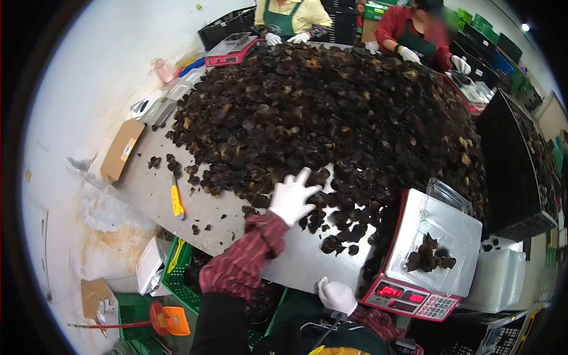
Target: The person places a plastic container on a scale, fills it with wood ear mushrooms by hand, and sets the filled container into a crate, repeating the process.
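Observation:
My left hand (294,197), in a white glove, reaches over the metal table at the near edge of a large pile of dark, fungus-like pieces (307,112). Its fingers are spread, with loose pieces beside them. Near the table's front edge, my right hand (336,296), also gloved, has its fingers curled; whatever they may hold cannot be made out. To its right stands a red and white scale (408,299) with lit red digits. A clear plastic tray (423,236) on the scale holds a few dark pieces.
A yellow cutter (177,200) and a cardboard piece (123,150) lie on the left. Stacked clear trays (497,278) and a black crate (509,165) stand right. Green crates (181,275) sit below. Two co-workers (290,21) with gloved hands are across the pile.

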